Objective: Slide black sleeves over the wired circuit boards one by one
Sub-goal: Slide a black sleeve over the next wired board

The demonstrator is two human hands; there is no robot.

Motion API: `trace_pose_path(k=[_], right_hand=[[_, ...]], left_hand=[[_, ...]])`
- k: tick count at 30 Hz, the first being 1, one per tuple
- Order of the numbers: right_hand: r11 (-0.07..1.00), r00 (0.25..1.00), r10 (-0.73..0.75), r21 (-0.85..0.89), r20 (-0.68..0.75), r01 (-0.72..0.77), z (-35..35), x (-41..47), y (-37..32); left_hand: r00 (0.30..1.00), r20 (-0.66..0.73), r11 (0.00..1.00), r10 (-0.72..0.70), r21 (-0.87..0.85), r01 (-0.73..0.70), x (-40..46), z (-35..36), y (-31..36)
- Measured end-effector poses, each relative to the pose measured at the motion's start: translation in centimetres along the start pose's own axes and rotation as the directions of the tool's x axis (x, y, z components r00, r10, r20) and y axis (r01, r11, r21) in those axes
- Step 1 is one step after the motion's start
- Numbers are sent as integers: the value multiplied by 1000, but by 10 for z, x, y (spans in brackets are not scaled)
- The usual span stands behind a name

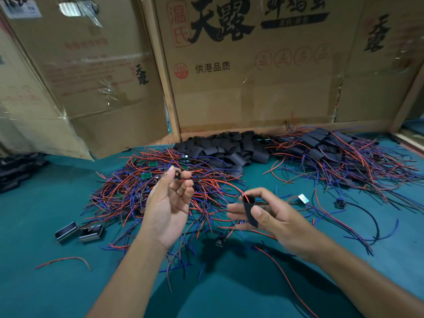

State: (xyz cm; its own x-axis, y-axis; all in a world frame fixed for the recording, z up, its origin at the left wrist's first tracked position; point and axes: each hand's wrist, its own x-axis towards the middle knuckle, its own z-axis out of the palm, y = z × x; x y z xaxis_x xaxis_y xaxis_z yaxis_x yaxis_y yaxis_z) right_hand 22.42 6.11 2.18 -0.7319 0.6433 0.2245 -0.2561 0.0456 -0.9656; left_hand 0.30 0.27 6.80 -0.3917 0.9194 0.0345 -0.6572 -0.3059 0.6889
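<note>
The left hand (168, 206) is rising palm-up from a bare forearm, its thumb and forefinger pinching a small wired circuit board (178, 175) at the fingertips, the other fingers curling loosely below the pinch; the right hand (273, 218) is sitting lower and to the side, thumb pressing a black sleeve (250, 211) against the fingers, the forefinger arching over the sleeve's open top; both forearms are reaching in from below, apart.
</note>
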Motion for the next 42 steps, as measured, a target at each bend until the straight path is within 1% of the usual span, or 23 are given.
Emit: trace_pose_path(k=[2, 4, 6, 7, 8, 9, 11, 13, 14, 15, 18, 20, 24, 27, 29, 34, 38, 42], right_hand=[[999, 1000, -3, -51, 6, 4, -1, 0, 1], [988, 1000, -8, -154, -16, 6, -1, 1, 1], [946, 997, -18, -325, -70, -6, 0, 2, 0], [897, 994, -31, -442, -109, -20, -1, 2, -1], [824, 987, -55, -566, -148, -39, -3, 2, -1], [726, 980, -86, -685, -178, -61, -5, 2, -1], [507, 966, -173, -858, -194, -82, -8, 2, -2], [297, 954, -264, -953, -140, -58, -9, 3, -3], [219, 955, -275, -974, -115, -54, -10, 3, -3], [174, 957, -271, -983, -104, -57, -10, 3, -3], [137, 960, -265, -989, -91, -56, -11, 4, -5], [120, 947, -317, -993, -59, -21, -9, 4, -4], [92, 908, -418, -996, -23, 17, -3, 2, -5], [33, 893, -451, -999, 10, 27, 1, 2, -4], [6, 890, -456, -999, 28, 34, 3, 2, -4], [23, 896, -444, -999, 17, 31, 7, 2, -5], [11, 901, -433, -1000, 16, 23, 8, 1, -4], [4, 893, -449, -999, 36, 43, 9, 2, -4]], left_hand=[[1000, 14, 1000, 9, 29, -10, 0, -2, -1], [999, 39, 996, 29, 81, -32, 0, -2, -4], [998, 63, 993, 32, 110, -39, -1, -1, -8], [997, 73, 994, 20, 107, -28, -2, 0, -10], [996, 85, 995, -3, 95, -5, -3, 1, -14], [994, 100, 997, -35, 77, 27, -5, 2, -18], [985, 140, 994, -103, 55, 96, -9, 6, -29], [974, 180, 988, -137, 95, 121, -12, 9, -40], [969, 202, 985, -142, 125, 118, -13, 9, -44], [964, 221, 982, -145, 152, 113, -15, 10, -47], [961, 246, 970, -131, 232, 72, -18, 10, -57], [967, 229, 967, -108, 252, 48, -20, 9, -62], [962, 234, 978, -143, 184, 101, -21, 10, -67], [956, 249, 980, -155, 163, 117, -19, 8, -67], [954, 259, 978, -151, 180, 106, -19, 8, -69], [952, 261, 965, -163, 245, 98, -18, 4, -73], [953, 246, 948, -176, 303, 97, -16, 1, -74], [955, 245, 949, -170, 303, 91, -15, 1, -77]])
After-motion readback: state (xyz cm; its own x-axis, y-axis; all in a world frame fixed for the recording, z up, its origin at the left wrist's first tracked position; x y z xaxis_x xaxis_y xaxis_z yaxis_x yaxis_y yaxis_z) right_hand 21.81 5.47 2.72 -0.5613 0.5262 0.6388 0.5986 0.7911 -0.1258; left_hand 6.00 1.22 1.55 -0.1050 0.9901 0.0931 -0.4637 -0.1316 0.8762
